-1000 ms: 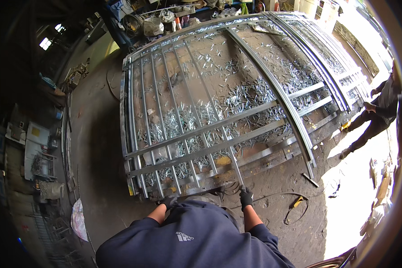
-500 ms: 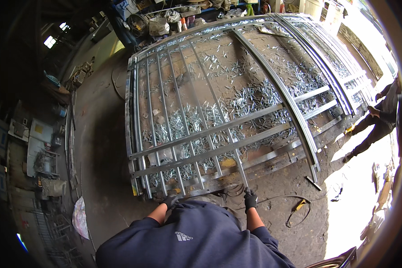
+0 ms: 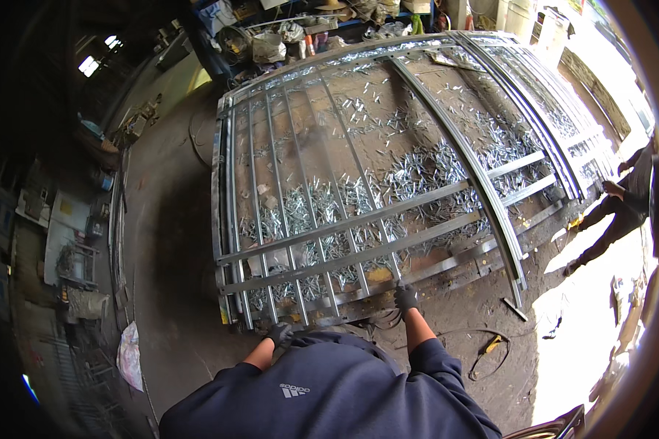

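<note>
A large metal frame (image 3: pixel 350 264) lies in front of me, with long thin bars running lengthwise through two crosswise rails. My right hand (image 3: pixel 406 298), in a dark glove, is closed around the near end of one thin metal bar (image 3: pixel 383 238), just past the near rail. My left hand (image 3: pixel 279 335), also gloved, is at the frame's near edge, beside the ends of other thin bars (image 3: pixel 300 296). Its fingers are too dark and small to read. Many short shiny metal pieces (image 3: pixel 425 168) lie scattered beneath the bars.
A wide curved profile (image 3: pixel 483 183) crosses the frame right of my right hand. A cable with a yellow part (image 3: pixel 493 343) lies on the floor at right. Another person (image 3: pixel 622 201) stands at the far right edge. Bags and clutter (image 3: pixel 269 48) fill a rack behind the frame.
My right hand has moved away from me with the bar, whose near end is now closer to the near rail. The left hand stays near the frame's edge. The view has shifted slightly.
</note>
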The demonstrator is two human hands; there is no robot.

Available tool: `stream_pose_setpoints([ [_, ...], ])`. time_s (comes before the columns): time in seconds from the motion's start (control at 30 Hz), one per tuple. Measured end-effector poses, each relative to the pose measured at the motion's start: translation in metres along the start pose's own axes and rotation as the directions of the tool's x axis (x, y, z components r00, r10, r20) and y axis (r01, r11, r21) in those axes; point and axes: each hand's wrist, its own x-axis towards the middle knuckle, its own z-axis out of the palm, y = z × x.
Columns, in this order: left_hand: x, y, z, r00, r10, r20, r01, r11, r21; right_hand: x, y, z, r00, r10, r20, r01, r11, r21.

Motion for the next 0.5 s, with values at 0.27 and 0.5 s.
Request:
stream_pose_setpoints([
  [0.27,0.008,-0.010,0.019,0.880,0.305,0.364,-0.472,0.650,0.596,-0.044,-0.005,-0.167,0.639,-0.573,-0.513,0.276,0.794,-0.542],
  [0.5,0.010,-0.005,0.044,0.698,0.345,0.627,-0.695,0.118,0.709,-0.099,-0.064,-0.343,0.328,-0.689,-0.646,-0.045,0.671,-0.740],
])
